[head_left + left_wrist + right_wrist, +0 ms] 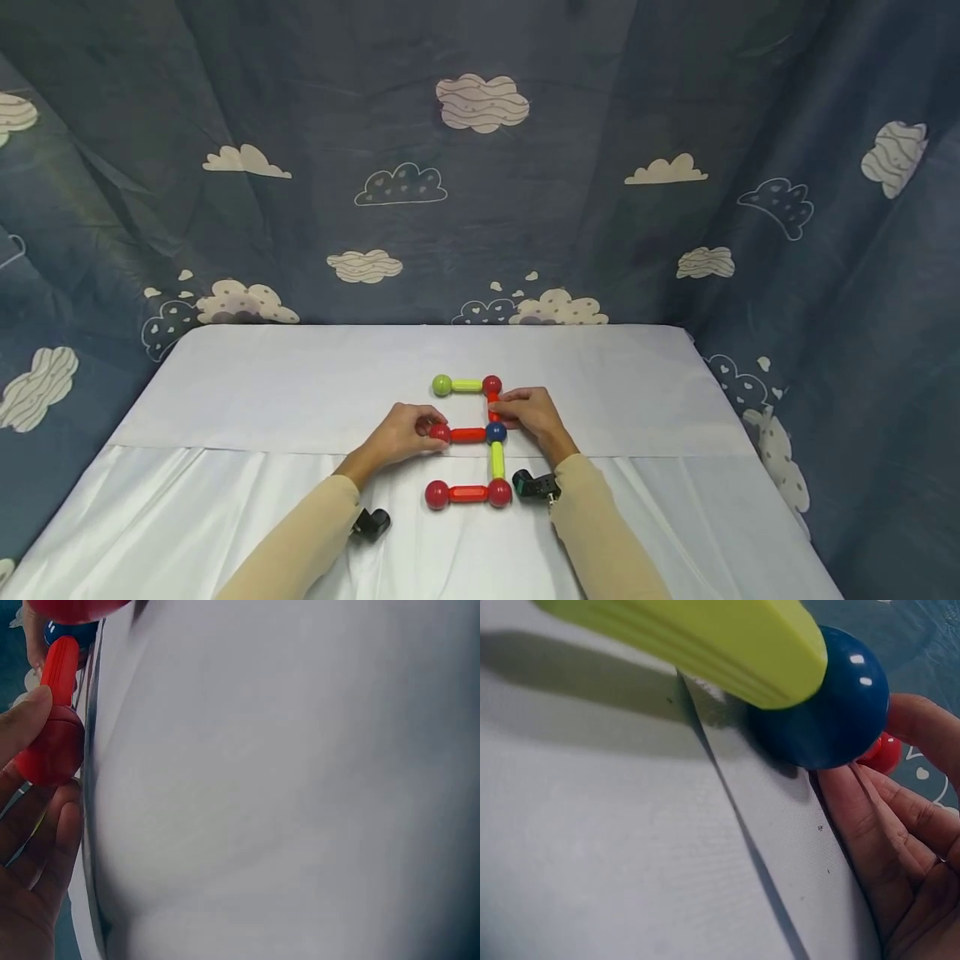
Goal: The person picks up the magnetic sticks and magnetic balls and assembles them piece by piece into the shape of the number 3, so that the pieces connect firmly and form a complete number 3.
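Note:
A flat figure of coloured balls and rods lies on the white cloth, shaped like a backwards E. My left hand (401, 435) pinches the red ball (51, 750) at the free end of its middle arm, thumb on one side and fingers on the other. From that ball a red rod (468, 435) runs to a blue ball (832, 705). My right hand (534, 415) grips the red rod (493, 406) between the blue ball and the far red ball (492, 385); fingers partly cover that rod. A yellow-green rod (497, 461) joins the blue ball to a near red ball (499, 492).
The far arm is a yellow-green rod (467, 386) ending in a green ball (442, 385). Nearest me, a red rod (468, 494) ends in another red ball (437, 495). A dark cloud-print curtain (525, 217) hangs behind the white-covered table (262, 383).

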### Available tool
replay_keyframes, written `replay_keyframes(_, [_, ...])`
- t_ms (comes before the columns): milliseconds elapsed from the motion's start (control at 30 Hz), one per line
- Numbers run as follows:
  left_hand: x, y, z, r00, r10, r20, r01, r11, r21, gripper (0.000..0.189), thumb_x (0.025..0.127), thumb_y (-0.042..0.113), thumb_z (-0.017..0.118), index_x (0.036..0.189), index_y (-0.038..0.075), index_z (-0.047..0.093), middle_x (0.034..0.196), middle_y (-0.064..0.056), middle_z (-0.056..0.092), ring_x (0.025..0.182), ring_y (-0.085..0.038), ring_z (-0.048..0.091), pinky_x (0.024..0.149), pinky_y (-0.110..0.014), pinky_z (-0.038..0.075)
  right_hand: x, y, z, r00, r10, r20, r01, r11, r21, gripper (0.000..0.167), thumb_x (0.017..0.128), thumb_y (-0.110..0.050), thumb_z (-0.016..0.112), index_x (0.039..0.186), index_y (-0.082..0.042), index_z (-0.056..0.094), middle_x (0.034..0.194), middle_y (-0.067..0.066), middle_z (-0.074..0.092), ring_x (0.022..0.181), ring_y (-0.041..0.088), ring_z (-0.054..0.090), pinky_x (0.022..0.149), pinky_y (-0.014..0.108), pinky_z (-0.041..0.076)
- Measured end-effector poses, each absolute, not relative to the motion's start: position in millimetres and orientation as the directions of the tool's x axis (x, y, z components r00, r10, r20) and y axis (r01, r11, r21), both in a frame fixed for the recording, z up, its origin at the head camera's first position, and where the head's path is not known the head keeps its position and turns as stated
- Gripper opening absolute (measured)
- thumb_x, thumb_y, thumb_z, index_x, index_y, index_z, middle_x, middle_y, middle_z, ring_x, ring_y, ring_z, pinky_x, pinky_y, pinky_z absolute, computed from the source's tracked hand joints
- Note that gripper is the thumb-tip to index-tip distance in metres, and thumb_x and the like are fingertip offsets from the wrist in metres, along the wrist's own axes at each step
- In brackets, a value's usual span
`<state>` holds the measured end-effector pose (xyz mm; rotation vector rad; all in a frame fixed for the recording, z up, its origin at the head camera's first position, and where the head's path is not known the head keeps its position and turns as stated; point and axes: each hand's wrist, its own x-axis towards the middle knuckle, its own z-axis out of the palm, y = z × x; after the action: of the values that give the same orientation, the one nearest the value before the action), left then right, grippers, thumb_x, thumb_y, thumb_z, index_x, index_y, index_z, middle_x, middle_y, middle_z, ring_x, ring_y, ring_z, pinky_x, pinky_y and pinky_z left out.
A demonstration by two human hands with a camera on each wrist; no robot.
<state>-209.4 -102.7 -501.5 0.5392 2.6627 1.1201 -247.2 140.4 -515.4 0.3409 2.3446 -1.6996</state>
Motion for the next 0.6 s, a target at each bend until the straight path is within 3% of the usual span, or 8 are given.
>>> replay_keyframes(600, [-209,-95,-503,-0.898,0.44,-0.014,0.283,0.603,0.746,0.039,0.075,0.023,0.083,0.108,0.011,0.067,0.087,0.004,0.061,0.08,-0.012,0.055,0.074,-0.027,0.047,-244,152,-516,-0.95,0.057,-0.306,0.308,0.317,-0.897,0.031,0.077,-0.019,0.081,0.1,-0.001,0.071,0.086,0.007,0.07,0.071,0.015,0.063,0.064,0.026,0.054])
